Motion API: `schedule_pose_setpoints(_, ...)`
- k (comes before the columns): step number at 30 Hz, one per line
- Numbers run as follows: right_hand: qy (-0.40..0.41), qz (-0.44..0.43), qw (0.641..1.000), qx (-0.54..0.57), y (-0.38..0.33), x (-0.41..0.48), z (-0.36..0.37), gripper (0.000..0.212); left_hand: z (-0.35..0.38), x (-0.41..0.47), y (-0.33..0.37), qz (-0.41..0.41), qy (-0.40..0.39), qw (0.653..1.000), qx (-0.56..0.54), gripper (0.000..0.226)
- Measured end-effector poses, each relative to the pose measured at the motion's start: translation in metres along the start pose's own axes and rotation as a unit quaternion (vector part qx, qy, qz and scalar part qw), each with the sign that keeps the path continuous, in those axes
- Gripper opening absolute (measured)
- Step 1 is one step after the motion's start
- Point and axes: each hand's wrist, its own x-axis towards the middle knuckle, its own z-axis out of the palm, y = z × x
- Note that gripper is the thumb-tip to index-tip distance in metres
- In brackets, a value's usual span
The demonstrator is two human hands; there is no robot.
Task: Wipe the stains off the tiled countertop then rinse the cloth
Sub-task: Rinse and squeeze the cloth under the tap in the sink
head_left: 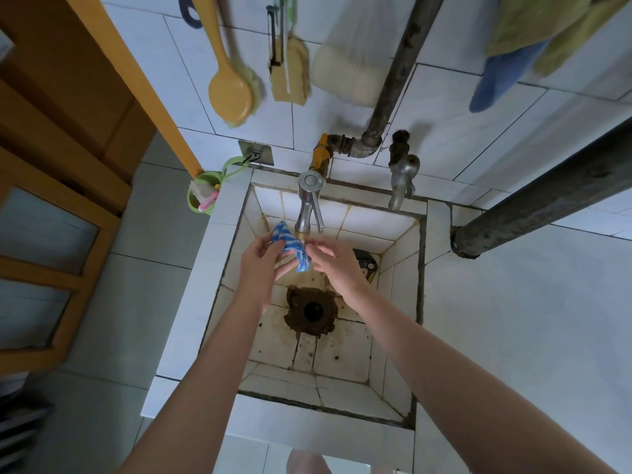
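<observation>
Gripped from two sides, the blue-and-white cloth (290, 246) is just under the spout of the tap (309, 206); the left hand (260, 260) curls its fingers around it, the right hand (337, 265) pinches its end.

The blue-and-white striped cloth (290, 246) hangs bunched just beneath the tap (307, 206) spout

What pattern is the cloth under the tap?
The cloth is blue with white stripes, seen best in the head view.
</observation>
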Motion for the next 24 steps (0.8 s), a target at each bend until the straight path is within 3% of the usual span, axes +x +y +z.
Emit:
schedule_pose_setpoints(5,-0.061,0.004,0.998,0.031,0.003,-0.005,0.002,0.029,0.001,0.005,0.001,-0.022,0.013,0.997,-0.069,0.021)
schedule_pose_setpoints(12,0.052,0.0,0.998,0.044,0.002,0.004,0.005,0.017,-0.005,0.007,-0.004,0.013,0.036,0.999,0.003,0.017)
schedule_pose_setpoints(17,0.046,-0.011,0.997,0.066,-0.002,0.003,0.006,0.013,-0.014,0.008,-0.006,-0.009,0.057,0.998,-0.019,0.02)
schedule_pose_setpoints(24,0.051,0.01,0.995,0.084,-0.003,0.001,0.008,0.006,-0.007,0.007,-0.013,-0.018,0.027,0.999,0.004,0.029)
